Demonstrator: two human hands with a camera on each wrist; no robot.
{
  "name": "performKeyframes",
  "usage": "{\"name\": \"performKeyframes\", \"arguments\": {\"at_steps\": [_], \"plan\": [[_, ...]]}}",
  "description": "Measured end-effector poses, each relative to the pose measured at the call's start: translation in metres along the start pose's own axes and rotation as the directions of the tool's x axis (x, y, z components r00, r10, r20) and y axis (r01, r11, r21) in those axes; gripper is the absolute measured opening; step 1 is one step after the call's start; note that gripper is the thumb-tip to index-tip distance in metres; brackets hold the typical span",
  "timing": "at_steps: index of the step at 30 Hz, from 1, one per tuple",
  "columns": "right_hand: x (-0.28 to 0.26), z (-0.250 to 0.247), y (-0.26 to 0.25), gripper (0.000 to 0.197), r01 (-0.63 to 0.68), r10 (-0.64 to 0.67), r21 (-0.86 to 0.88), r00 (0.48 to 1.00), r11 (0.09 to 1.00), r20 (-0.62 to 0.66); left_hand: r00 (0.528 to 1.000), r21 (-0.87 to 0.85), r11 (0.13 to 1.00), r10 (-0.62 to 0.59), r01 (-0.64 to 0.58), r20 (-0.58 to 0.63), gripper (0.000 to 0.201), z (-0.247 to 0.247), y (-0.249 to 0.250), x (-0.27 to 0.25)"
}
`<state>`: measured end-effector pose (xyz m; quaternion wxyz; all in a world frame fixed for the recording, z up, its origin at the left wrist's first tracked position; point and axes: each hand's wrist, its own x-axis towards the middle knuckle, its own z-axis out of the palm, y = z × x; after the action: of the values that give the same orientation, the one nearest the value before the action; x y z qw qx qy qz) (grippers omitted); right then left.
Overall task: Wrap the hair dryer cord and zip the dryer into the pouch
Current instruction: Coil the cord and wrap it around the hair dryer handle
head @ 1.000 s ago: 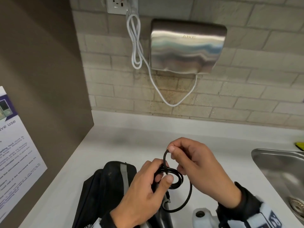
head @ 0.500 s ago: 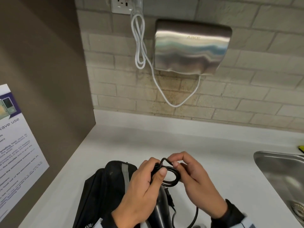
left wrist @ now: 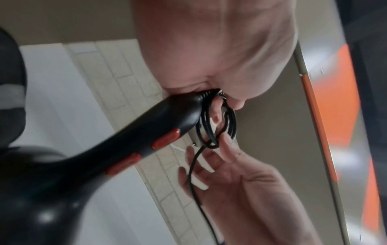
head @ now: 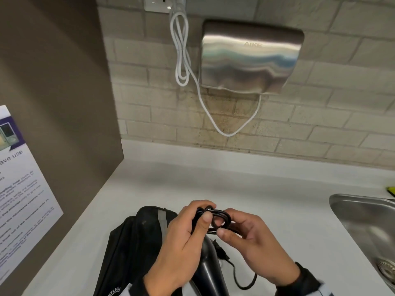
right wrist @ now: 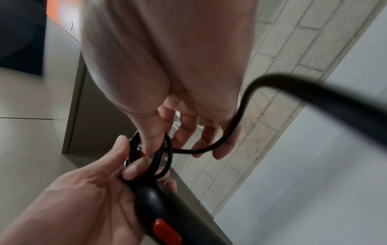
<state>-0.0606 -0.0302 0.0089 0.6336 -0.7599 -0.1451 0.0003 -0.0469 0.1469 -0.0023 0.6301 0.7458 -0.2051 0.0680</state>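
A black hair dryer [head: 208, 272] with red buttons [left wrist: 165, 139] is held above the white counter, handle end away from me. My left hand [head: 192, 227] grips the handle tip and clamps a small coil of black cord [head: 221, 216] there under its thumb. My right hand [head: 235, 225] pinches the coil's right side with thumb and forefinger. The loose cord [right wrist: 209, 149] runs across the right hand's other fingers. A short slack length [head: 241, 278] hangs below the right wrist. The black pouch [head: 132, 242] lies on the counter under my left forearm.
A steel sink [head: 363, 221] is set into the counter [head: 192, 184] at the right. A steel hand dryer [head: 250, 58] and its white cable [head: 181, 60] hang on the tiled wall. A brown panel with a poster [head: 19, 189] stands at the left.
My right hand has brought the raised loop of cord down onto the coil at the handle tip. The slack loop below the hands has become shorter.
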Motion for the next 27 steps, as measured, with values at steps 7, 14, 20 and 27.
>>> {"name": "performKeyframes", "arguments": {"at_steps": [7, 14, 20, 27], "plan": [[0.001, 0.007, 0.010, 0.019, 0.127, -0.160, -0.173, 0.969, 0.977, -0.187, 0.995, -0.188, 0.978, -0.095, 0.093, -0.001, 0.039, -0.001, 0.008, 0.003], [-0.005, 0.034, 0.020, 0.018, 0.190, -0.440, -0.634, 0.859, 0.750, -0.263, 0.995, -0.196, 0.976, -0.098, 0.095, -0.007, 0.027, 0.000, 0.011, 0.005], [-0.013, 0.039, -0.009, 0.027, -0.024, -0.081, -0.310, 0.944, 0.950, -0.321, 0.997, -0.115, 0.992, -0.061, 0.054, -0.054, 0.023, 0.002, 0.012, 0.004], [-0.033, 0.024, -0.031, 0.060, -0.019, 0.002, -0.042, 0.925, 0.999, -0.379, 0.971, -0.032, 0.999, -0.048, 0.041, -0.233, 0.023, -0.003, 0.008, 0.014]]}}
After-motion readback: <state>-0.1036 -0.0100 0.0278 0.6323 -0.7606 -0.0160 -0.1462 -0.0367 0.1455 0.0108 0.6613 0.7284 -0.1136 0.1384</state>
